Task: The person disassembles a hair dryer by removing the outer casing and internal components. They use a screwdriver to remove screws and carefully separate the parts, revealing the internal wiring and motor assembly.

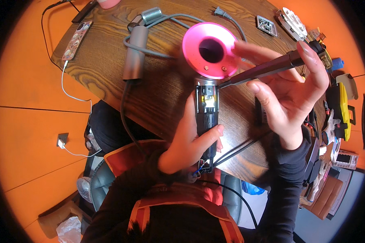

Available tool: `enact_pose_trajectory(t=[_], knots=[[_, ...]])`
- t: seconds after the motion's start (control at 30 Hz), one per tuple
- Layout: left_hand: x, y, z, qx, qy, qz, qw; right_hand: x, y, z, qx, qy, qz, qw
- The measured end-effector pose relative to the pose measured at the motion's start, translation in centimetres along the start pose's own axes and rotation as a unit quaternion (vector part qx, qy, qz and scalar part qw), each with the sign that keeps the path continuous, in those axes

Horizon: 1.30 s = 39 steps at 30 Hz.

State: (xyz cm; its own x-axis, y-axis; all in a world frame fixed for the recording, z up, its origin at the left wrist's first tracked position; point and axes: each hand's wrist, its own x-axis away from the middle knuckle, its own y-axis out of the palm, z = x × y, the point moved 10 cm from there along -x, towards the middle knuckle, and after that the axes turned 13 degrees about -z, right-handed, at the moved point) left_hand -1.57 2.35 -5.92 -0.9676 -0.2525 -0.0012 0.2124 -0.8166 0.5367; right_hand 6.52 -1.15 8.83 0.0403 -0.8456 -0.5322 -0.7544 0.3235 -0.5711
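A hair dryer with a bright pink round head (231, 37) and a bared black handle (207, 117) is upright in front of me. My left hand (186, 139) is wrapped round that handle, thumb across its lower part. Small inner parts and a yellow patch show in the handle's upper section; thin wires emerge at its bottom. My right hand (290, 95) holds a slim black stick-like tool (267, 72) loosely between its fingers. The tool's narrow tip meets the area just under the pink head; whether it touches is unclear. One right finger reaches the pink rim.
On the wooden table (166, 105) lie a grey tube (136, 52) with a cord through it, a mesh cylinder (151, 15), a plug (222, 12) and a patterned phone-shaped object (77, 40). At the right are a small parts tray (266, 25) and a yellow-and-black case (344, 113).
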Motion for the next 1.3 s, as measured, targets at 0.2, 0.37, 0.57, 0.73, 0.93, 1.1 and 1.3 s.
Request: enact_pose_trajectory(t=[0.2, 0.37, 0.57, 0.73, 0.93, 1.1, 1.3], knots=[[-0.1, 0.2, 0.1, -0.038, 0.002, -0.007, 0.999, -0.1, -0.5, -0.7, 0.006, -0.047, -0.005, 0.999], [0.0, 0.1, -0.1, -0.017, -0.006, 0.003, 1.0, -0.1, 0.2, -2.4, 0.131, -0.065, -0.004, 0.989], [-0.2, 0.4, 0.4, -0.043, 0.011, -0.016, 0.999, 0.1, -0.2, -0.1, -0.015, -0.011, 0.021, 1.0], [-0.2, 0.4, 0.2, -0.034, 0.007, -0.015, 0.999, 0.2, -0.2, 0.1, -0.063, -0.059, -0.001, 0.996], [-0.1, 0.2, 0.0, -0.012, -0.004, -0.001, 1.0, 0.4, 0.9, -1.9, 0.099, -0.102, -0.034, 0.989], [-0.1, 0.3, 0.1, -0.023, -0.006, -0.009, 1.0, 0.1, 0.5, -0.9, 0.059, -0.09, -0.04, 0.993], [-0.1, 0.3, 0.1, -0.023, -0.006, -0.01, 1.0, 0.4, -0.1, 1.4, -0.086, -0.046, 0.0, 0.995]])
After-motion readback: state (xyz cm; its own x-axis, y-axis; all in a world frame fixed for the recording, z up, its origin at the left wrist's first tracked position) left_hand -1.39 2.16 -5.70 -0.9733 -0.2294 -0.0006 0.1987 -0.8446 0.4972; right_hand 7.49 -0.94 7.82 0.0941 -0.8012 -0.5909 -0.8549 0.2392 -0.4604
